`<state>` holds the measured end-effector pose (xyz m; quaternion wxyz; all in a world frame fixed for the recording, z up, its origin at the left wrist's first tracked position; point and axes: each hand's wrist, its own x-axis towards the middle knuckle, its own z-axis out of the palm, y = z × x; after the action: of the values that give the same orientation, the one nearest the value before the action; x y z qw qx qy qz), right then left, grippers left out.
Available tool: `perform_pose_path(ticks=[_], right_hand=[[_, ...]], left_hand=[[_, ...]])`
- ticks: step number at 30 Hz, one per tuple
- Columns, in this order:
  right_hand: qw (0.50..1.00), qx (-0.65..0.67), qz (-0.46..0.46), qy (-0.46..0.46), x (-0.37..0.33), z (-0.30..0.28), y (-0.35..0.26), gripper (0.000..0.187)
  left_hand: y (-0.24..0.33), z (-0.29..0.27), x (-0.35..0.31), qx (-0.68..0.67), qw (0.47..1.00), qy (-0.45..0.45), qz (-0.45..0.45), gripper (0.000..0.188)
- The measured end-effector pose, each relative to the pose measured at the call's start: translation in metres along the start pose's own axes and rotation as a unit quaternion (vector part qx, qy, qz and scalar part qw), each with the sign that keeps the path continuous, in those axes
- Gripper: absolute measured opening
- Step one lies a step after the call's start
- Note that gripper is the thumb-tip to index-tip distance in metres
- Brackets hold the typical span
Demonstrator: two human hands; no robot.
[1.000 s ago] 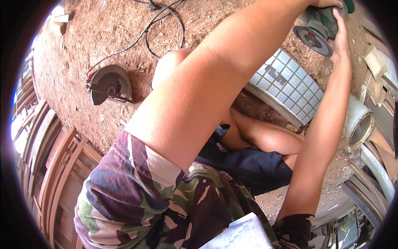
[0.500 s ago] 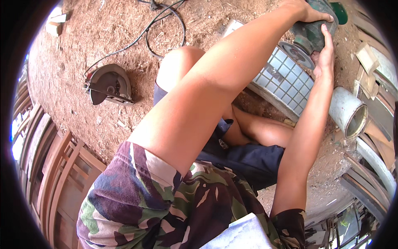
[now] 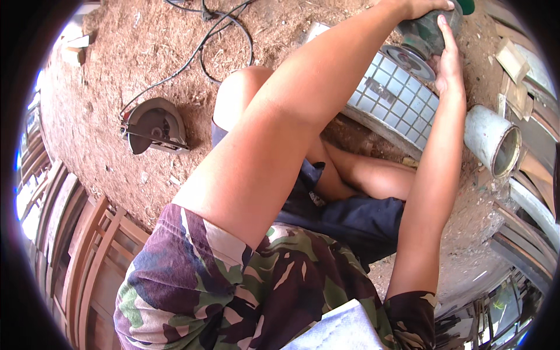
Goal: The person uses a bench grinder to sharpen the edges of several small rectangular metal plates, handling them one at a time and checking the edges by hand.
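At the upper right is a dark green power tool (image 3: 429,32) with a round, flat disc (image 3: 410,61) on its near side. My left hand (image 3: 429,7) lies over its top, partly cut off by the frame's edge, gripping it. Against its right side my right hand (image 3: 450,64) is pressed, one digit stretched up along the body and the others curled by the disc. Under the disc slants a board faced with small pale blue square tiles (image 3: 396,96), a greyish patch on it. My left forearm hides part of the board.
A circular saw (image 3: 156,125) lies on the sawdust-covered ground at the left, its black cable (image 3: 201,44) looping away. A whitish, open-ended cylinder (image 3: 487,140) lies at the right by timber offcuts (image 3: 513,61). Wooden frames (image 3: 99,256) lean at the lower left.
The whole view has shifted slightly, so the power tool and both hands sit a little higher and further left in it. Both hands keep their hold on the tool.
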<state>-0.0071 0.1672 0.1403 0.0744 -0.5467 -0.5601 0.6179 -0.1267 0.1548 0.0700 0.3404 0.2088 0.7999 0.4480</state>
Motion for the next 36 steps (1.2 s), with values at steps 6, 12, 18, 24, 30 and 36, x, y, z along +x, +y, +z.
perform_pose_path(ticks=[6,12,18,24,30,36], right_hand=[[0.993,-0.017,-0.041,-0.109,0.07,-0.066,0.058,0.101],[0.924,-0.296,-0.114,0.213,0.044,-0.22,0.216,0.117],[0.949,-0.253,-0.053,0.183,0.055,-0.19,0.236,0.105],[0.97,-0.187,-0.07,0.135,0.055,-0.195,0.238,0.049],[0.963,-0.198,-0.11,0.148,0.073,-0.204,0.257,0.041],[0.943,-0.229,-0.148,0.192,0.101,-0.202,0.272,0.045]], left_hand=[[-0.001,-0.002,-0.002,0.039,0.999,-0.02,0.02,0.121],[-0.08,-0.041,-0.05,0.281,0.957,0.07,0.018,0.073],[-0.158,-0.105,-0.067,0.302,0.907,-0.173,-0.237,0.143],[-0.191,-0.093,-0.056,0.294,0.929,-0.113,-0.193,0.127],[-0.185,-0.078,-0.074,0.278,0.945,-0.064,-0.157,0.099],[-0.177,-0.083,-0.083,0.274,0.952,0.02,-0.135,0.097]])
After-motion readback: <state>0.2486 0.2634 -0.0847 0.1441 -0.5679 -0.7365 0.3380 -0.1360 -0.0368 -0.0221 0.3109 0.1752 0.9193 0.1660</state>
